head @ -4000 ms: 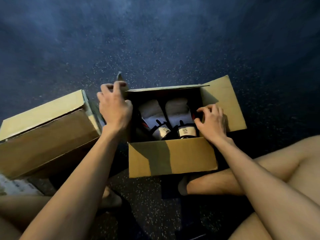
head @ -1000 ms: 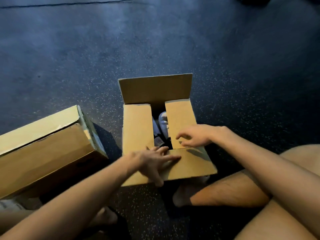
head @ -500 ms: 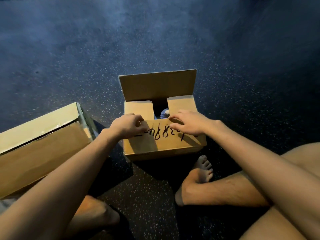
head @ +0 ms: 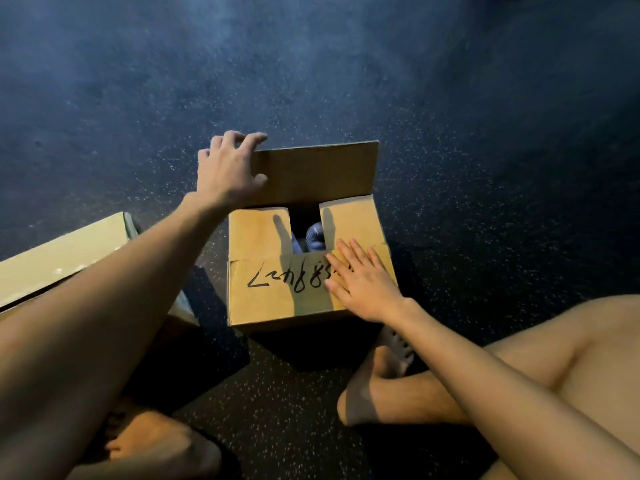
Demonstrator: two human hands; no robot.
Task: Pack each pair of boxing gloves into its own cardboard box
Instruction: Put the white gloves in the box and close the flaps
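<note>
cardboard box (head: 277, 303) top mostly flapped over; only a narrow gap (head: 304, 218) between side flaps (head: 258, 233) is open. far flap (head: 318, 174) upright, blocks rear approach. second box (head: 65, 251) near on left; floor (head: 485, 188) at right free.

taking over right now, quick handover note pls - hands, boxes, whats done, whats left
Left hand grips the far flap at its left corner; that flap stands upright.
Right hand lies flat, pressing the near flap down.
Box holds the gloves, seen through the gap between the side flaps.
Done: gloves in, side flaps and near flap folded.
Left: fold the far flap down to close. Second box lies to the left; its contents cannot be seen.
</note>
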